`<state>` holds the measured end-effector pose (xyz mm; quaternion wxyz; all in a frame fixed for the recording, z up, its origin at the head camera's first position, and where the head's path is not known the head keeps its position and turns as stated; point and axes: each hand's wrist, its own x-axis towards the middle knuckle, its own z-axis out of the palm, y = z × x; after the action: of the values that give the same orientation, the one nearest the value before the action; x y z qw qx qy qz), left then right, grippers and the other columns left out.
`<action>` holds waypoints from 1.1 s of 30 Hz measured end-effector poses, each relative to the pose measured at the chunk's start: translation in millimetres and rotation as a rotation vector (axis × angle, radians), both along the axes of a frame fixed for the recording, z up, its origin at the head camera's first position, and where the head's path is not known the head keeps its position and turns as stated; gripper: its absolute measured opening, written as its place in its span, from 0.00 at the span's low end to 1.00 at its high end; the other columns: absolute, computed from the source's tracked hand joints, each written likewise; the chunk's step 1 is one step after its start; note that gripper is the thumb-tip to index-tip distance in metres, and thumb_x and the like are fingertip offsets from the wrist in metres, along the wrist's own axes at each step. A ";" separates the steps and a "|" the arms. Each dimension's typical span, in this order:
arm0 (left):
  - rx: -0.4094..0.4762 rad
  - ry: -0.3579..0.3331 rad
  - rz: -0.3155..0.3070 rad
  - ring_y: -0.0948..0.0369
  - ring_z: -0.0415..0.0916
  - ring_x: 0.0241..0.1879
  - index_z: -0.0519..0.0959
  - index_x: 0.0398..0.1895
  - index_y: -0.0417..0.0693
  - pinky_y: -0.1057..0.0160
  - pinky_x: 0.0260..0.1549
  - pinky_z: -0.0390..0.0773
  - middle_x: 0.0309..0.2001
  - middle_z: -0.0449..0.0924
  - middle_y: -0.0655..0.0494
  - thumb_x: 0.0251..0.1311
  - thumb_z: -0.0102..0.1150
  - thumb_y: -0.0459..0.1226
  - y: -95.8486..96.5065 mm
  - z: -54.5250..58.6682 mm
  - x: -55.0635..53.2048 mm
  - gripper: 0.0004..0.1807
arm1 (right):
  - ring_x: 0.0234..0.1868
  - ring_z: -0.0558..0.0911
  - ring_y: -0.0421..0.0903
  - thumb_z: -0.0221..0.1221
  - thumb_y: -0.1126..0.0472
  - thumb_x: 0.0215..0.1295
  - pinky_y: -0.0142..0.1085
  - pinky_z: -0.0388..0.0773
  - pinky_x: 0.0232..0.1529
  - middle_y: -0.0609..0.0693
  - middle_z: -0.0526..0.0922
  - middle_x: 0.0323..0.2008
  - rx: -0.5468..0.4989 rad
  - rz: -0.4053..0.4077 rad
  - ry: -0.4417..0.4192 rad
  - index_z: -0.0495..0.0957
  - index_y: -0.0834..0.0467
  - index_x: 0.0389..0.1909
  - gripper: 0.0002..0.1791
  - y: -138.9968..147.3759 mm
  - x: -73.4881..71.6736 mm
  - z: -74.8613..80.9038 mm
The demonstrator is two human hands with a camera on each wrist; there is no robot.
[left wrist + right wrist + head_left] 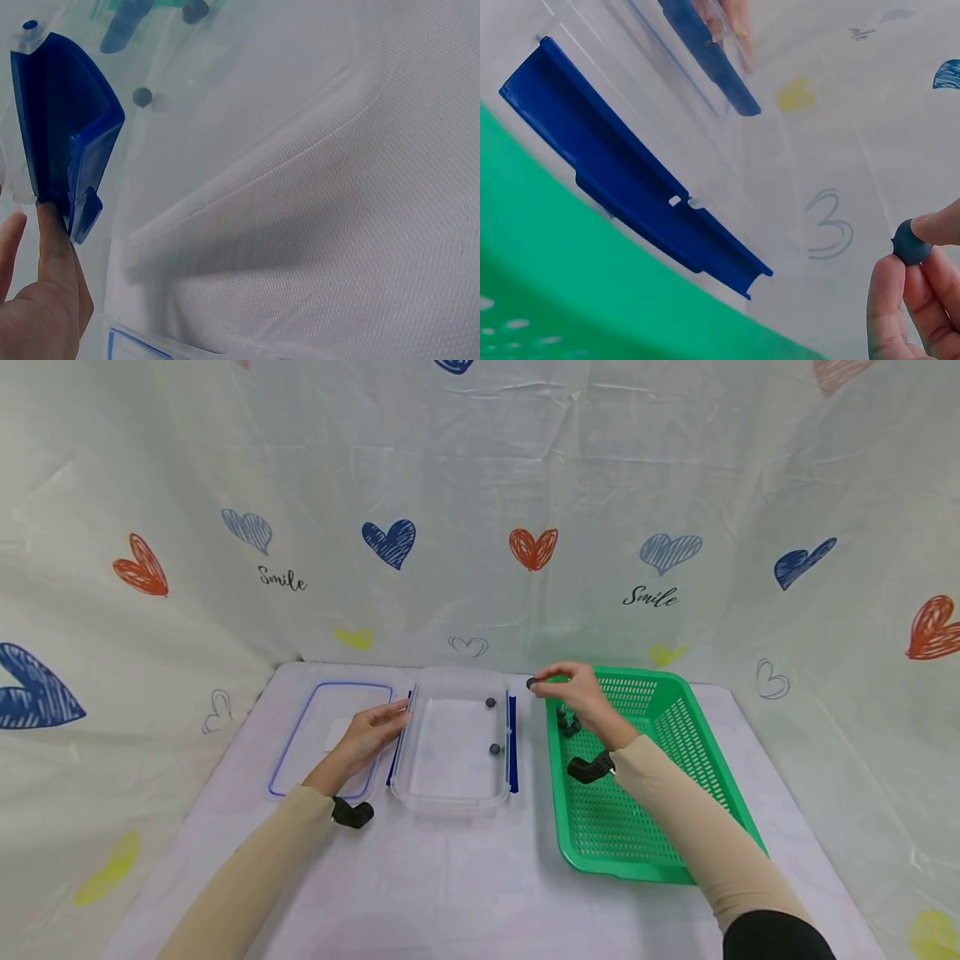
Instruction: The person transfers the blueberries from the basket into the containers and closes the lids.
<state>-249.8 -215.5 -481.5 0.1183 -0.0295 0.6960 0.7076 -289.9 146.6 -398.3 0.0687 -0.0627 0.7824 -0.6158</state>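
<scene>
A clear plastic box (pixel 457 797) with blue side latches sits in the middle of the table. Two dark blueberries lie inside along its right side, a far blueberry (pixel 491 702) and a near blueberry (pixel 495 749). My left hand (pixel 375 731) touches the box's left side, its fingers extended against the folded-out blue latch (pixel 75 127). My right hand (pixel 573 689) pinches a single blueberry (pixel 911 242) between thumb and fingertips, over the far left corner of the green basket (pixel 566 818). More blueberries (pixel 570 727) lie in that basket, partly hidden below the right hand.
Left of the box lies a clear lid (pixel 300 743) with a blue seal, partly covered by the left hand. The green basket stands close to the box's right latch (pixel 513 743). Behind the table hangs a white sheet (pixel 465 602) printed with hearts.
</scene>
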 end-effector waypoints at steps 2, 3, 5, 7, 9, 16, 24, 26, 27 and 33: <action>-0.005 -0.002 0.001 0.66 0.72 0.57 0.64 0.73 0.40 0.71 0.58 0.73 0.71 0.62 0.40 0.70 0.60 0.38 -0.1 0.3 0.4 0.31 | 0.51 0.79 0.54 0.70 0.66 0.59 0.50 0.75 0.59 0.59 0.78 0.54 0.004 0.003 0.002 0.82 0.68 0.46 0.15 -5.0 -0.1 0.3; -0.006 -0.003 0.001 0.66 0.71 0.58 0.64 0.73 0.40 0.70 0.59 0.73 0.72 0.62 0.40 0.70 0.60 0.38 -0.3 0.4 0.6 0.32 | 0.47 0.82 0.52 0.70 0.66 0.59 0.50 0.76 0.58 0.59 0.78 0.53 0.000 0.009 0.000 0.82 0.68 0.46 0.15 -7.3 -0.3 0.1; -0.005 -0.007 -0.001 0.64 0.71 0.59 0.64 0.74 0.40 0.69 0.60 0.72 0.72 0.61 0.40 0.70 0.60 0.38 -0.2 0.2 0.6 0.32 | 0.39 0.84 0.48 0.70 0.66 0.59 0.50 0.76 0.58 0.60 0.78 0.53 -0.001 0.016 -0.004 0.82 0.69 0.46 0.15 -10.9 -1.2 -0.8; 0.000 -0.008 -0.005 0.65 0.71 0.59 0.63 0.74 0.40 0.69 0.61 0.71 0.72 0.61 0.40 0.70 0.59 0.38 -0.3 -0.2 0.3 0.32 | 0.36 0.84 0.45 0.70 0.67 0.59 0.49 0.76 0.58 0.59 0.79 0.51 -0.004 0.022 -0.003 0.82 0.69 0.45 0.15 -14.9 -1.9 -1.3; 0.004 -0.006 -0.006 0.65 0.71 0.59 0.63 0.74 0.40 0.69 0.61 0.71 0.73 0.60 0.39 0.71 0.59 0.38 -0.4 -0.5 0.0 0.32 | 0.35 0.84 0.45 0.70 0.67 0.59 0.50 0.75 0.58 0.58 0.79 0.50 -0.010 0.031 -0.004 0.83 0.68 0.44 0.13 -18.5 -2.9 -2.6; -0.005 -0.001 -0.003 0.66 0.71 0.58 0.63 0.74 0.39 0.69 0.61 0.71 0.72 0.61 0.39 0.71 0.59 0.38 -0.1 -1.6 -0.3 0.31 | 0.48 0.81 0.53 0.70 0.68 0.58 0.53 0.73 0.61 0.58 0.81 0.49 -0.024 0.054 -0.006 0.84 0.66 0.41 0.11 -31.4 -1.9 -2.5; 0.001 -0.008 0.004 0.63 0.70 0.61 0.64 0.74 0.40 0.67 0.62 0.70 0.73 0.60 0.41 0.70 0.60 0.39 0.2 -3.5 -1.3 0.32 | 0.51 0.78 0.52 0.71 0.66 0.58 0.51 0.74 0.60 0.58 0.80 0.52 -0.014 0.070 -0.009 0.84 0.66 0.41 0.11 -44.4 -1.9 -5.0; 0.008 -0.008 0.005 0.63 0.70 0.61 0.63 0.74 0.40 0.67 0.63 0.70 0.73 0.60 0.41 0.70 0.59 0.38 0.2 -3.1 -1.2 0.32 | 0.49 0.81 0.52 0.71 0.67 0.58 0.50 0.74 0.60 0.59 0.79 0.53 -0.025 0.082 -0.007 0.84 0.65 0.41 0.11 -47.6 -2.4 -6.4; 0.009 -0.008 0.006 0.63 0.70 0.62 0.63 0.74 0.39 0.67 0.63 0.70 0.73 0.60 0.41 0.70 0.59 0.38 0.1 -2.8 -1.1 0.32 | 0.47 0.82 0.52 0.70 0.67 0.58 0.50 0.74 0.60 0.59 0.79 0.53 -0.030 0.086 -0.006 0.84 0.65 0.41 0.11 -49.1 -2.4 -6.9; 0.000 -0.002 0.001 0.60 0.67 0.64 0.63 0.74 0.40 0.66 0.63 0.69 0.73 0.60 0.41 0.71 0.58 0.38 0.1 -2.0 -0.4 0.31 | 0.41 0.83 0.49 0.70 0.67 0.58 0.48 0.76 0.58 0.57 0.80 0.50 -0.030 0.103 0.011 0.84 0.66 0.41 0.11 -56.4 -0.6 -7.5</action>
<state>-250.2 -215.5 -483.5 0.1186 -0.0303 0.6959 0.7076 -290.5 90.2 -405.8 0.0951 -0.1071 0.7691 -0.6228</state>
